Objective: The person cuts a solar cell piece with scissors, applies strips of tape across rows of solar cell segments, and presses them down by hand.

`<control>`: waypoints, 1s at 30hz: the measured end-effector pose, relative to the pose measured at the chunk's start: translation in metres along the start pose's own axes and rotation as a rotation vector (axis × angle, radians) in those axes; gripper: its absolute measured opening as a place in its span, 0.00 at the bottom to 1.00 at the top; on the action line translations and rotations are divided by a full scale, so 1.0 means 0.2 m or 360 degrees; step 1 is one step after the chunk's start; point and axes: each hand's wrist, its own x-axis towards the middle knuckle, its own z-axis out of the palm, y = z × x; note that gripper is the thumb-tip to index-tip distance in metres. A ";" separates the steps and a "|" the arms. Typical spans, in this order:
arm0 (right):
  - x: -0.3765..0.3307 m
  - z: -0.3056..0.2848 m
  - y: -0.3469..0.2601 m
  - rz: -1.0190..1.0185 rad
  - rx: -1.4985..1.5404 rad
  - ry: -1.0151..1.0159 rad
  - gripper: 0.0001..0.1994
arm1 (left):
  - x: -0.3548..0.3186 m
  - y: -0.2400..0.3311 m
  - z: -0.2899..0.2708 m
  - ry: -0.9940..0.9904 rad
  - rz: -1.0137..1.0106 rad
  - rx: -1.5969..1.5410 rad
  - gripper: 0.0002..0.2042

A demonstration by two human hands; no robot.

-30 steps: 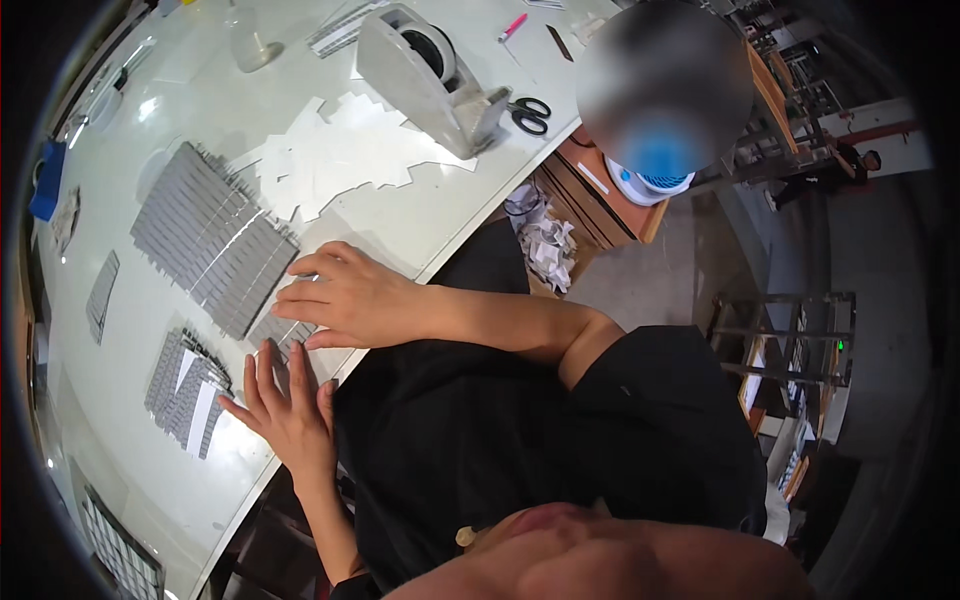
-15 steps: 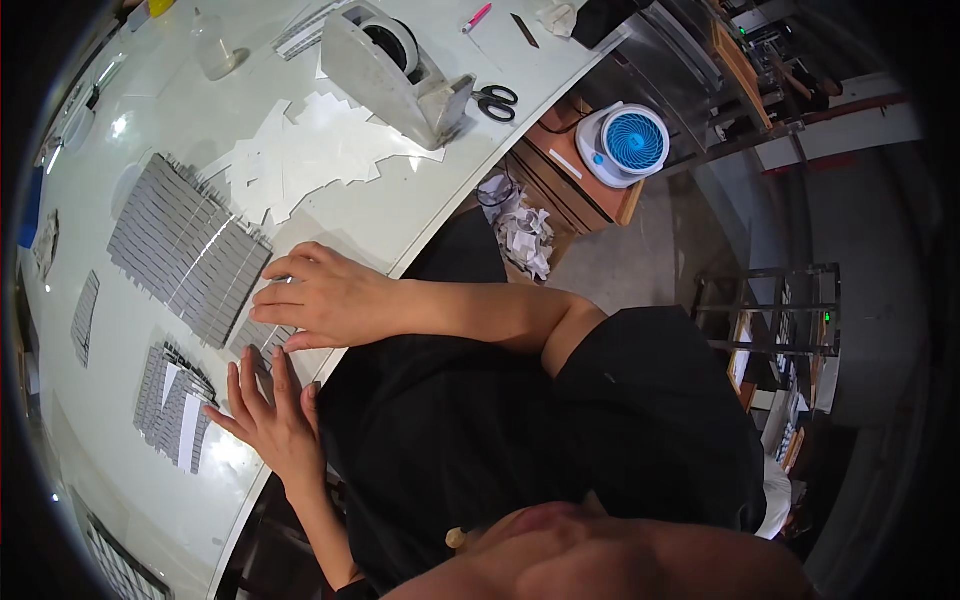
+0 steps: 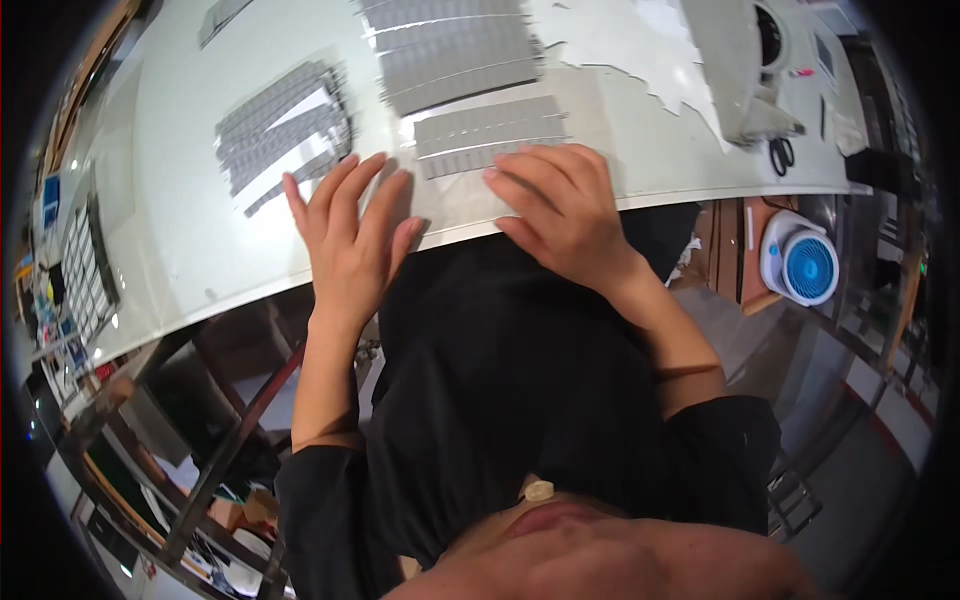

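Note:
A small grey sheet of narrow strips point(image 3: 488, 128) lies flat near the table's front edge. My right hand point(image 3: 570, 210) is at its near right corner, fingers bent and apart, fingertips on or just over its edge. My left hand point(image 3: 348, 235) has its fingers stretched out and spread, holding nothing. It is between that sheet and a stack of grey strip sheets point(image 3: 275, 130), fingertips close to the stack's near right corner. White paper strips point(image 3: 290, 165) lie on the stack. Beyond the small sheet is a larger grey strip sheet point(image 3: 460, 65), partly cut off by the view's top.
Cut white sheets point(image 3: 640, 45) lie at the back right beside a grey tape dispenser point(image 3: 725, 70). Black scissors point(image 3: 781, 156) and a pink pen point(image 3: 802, 72) are farther right. Below the table's right end stands a blue-and-white fan point(image 3: 808, 270). A dark grid panel point(image 3: 88, 270) is far left.
The view has turned, so the table's edge now runs nearly across. My right hand has drawn back from over the small sheet to its near right corner, uncovering most of it.

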 end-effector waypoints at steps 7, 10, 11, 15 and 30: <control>-0.02 0.02 -0.01 0.0015 -0.0180 -0.0114 0.20 | 0.10 0.00 0.03 -0.0094 0.0106 -0.0088 0.34; -0.03 0.03 0.00 0.0011 -0.0182 -0.0101 0.20 | 0.10 -0.01 0.04 -0.0118 0.0119 -0.0094 0.35; -0.02 0.03 0.00 0.0019 -0.0180 -0.0093 0.20 | 0.11 -0.01 0.04 -0.0123 0.0118 -0.0099 0.35; -0.03 0.02 0.01 0.0008 -0.0187 -0.0113 0.20 | 0.11 -0.01 0.04 -0.0148 0.0089 -0.0113 0.35; -0.04 0.03 0.01 0.0039 -0.0150 -0.0077 0.20 | 0.11 -0.01 0.05 -0.0160 0.0106 -0.0067 0.33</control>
